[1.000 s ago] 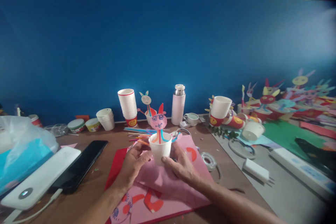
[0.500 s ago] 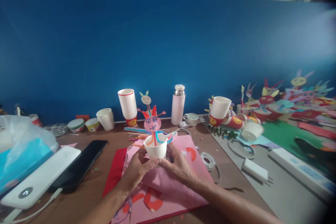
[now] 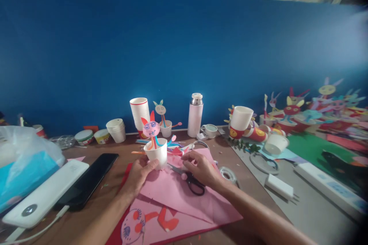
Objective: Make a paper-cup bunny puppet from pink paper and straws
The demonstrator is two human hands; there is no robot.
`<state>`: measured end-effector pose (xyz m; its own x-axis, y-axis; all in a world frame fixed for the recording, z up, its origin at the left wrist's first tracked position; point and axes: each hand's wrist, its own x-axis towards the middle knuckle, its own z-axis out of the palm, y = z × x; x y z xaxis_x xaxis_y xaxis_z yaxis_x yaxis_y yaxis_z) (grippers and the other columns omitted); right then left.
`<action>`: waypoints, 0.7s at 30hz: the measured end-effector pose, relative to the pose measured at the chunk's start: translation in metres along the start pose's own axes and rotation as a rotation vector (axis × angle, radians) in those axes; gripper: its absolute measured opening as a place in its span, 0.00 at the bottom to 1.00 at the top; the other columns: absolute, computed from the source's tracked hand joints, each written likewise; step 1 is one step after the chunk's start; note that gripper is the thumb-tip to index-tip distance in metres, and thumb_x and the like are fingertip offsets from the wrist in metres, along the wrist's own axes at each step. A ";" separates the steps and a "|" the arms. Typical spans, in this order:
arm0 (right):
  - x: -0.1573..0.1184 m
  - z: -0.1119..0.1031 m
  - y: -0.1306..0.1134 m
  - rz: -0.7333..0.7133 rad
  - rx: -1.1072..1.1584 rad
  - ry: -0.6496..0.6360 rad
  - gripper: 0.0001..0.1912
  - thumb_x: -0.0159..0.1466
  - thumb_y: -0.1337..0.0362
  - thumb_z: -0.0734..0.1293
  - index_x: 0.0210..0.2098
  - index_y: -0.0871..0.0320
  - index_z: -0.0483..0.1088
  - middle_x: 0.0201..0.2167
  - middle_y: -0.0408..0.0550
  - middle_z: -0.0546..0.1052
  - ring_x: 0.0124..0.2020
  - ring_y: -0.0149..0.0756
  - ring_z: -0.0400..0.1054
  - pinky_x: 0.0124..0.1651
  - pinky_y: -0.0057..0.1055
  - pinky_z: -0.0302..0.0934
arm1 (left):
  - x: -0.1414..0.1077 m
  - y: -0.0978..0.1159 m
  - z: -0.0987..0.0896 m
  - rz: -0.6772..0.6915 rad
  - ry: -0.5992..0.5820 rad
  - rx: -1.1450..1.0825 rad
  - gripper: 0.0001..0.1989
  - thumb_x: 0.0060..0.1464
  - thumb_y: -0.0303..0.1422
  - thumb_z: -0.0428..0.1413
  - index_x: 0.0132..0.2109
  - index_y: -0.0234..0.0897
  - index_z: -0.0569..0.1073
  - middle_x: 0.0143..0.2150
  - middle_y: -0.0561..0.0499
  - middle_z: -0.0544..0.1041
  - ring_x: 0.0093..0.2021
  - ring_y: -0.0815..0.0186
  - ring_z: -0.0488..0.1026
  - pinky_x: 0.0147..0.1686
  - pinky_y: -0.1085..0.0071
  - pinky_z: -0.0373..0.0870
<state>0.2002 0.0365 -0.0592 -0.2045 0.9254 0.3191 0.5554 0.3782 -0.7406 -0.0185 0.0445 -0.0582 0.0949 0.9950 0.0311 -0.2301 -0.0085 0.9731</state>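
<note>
The paper cup (image 3: 158,155), held between both hands a moment ago, has been shifted leftward and is now held by the left hand (image 3: 140,173) alone. The right hand (image 3: 201,168) has been taken off it and brought over the scissors (image 3: 196,187), which have been uncovered. The rear cup (image 3: 166,129) has been revealed, while the cup stack (image 3: 139,110) has been partly covered.

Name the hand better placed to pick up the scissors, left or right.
Right, I'd say: the right hand is beside the handles of the scissors, while the left hand is holding the white cup.
</note>
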 end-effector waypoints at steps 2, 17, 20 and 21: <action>0.002 -0.006 0.001 -0.057 -0.141 -0.014 0.09 0.58 0.68 0.60 0.31 0.56 0.72 0.32 0.45 0.74 0.34 0.33 0.65 0.36 0.28 0.56 | 0.004 0.001 -0.006 -0.024 0.006 0.018 0.19 0.39 0.35 0.62 0.39 0.29 0.72 0.30 0.45 0.77 0.26 0.63 0.74 0.28 0.68 0.70; -0.006 0.000 -0.002 -0.252 -0.702 -0.259 0.08 0.60 0.63 0.61 0.30 0.56 0.72 0.31 0.48 0.72 0.36 0.37 0.61 0.36 0.32 0.46 | 0.008 -0.008 -0.018 0.006 0.024 0.222 0.16 0.39 0.37 0.62 0.36 0.32 0.73 0.30 0.45 0.78 0.28 0.59 0.75 0.27 0.68 0.71; -0.007 0.002 0.000 -0.258 -0.705 -0.257 0.09 0.60 0.63 0.61 0.30 0.56 0.72 0.31 0.47 0.71 0.36 0.37 0.60 0.36 0.32 0.45 | 0.009 -0.014 -0.019 0.012 0.073 0.245 0.20 0.38 0.37 0.62 0.39 0.30 0.72 0.30 0.44 0.78 0.26 0.59 0.75 0.23 0.69 0.70; -0.007 0.002 0.000 -0.257 -0.704 -0.262 0.09 0.60 0.63 0.60 0.29 0.56 0.71 0.30 0.47 0.71 0.36 0.36 0.60 0.36 0.32 0.45 | 0.010 -0.015 -0.019 0.013 0.086 0.250 0.20 0.38 0.38 0.62 0.39 0.29 0.72 0.30 0.44 0.78 0.26 0.60 0.75 0.23 0.70 0.70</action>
<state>0.2002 0.0299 -0.0626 -0.5297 0.8204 0.2151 0.8264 0.5564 -0.0871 -0.0329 0.0565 -0.0771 0.0088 0.9994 0.0349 0.0165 -0.0351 0.9992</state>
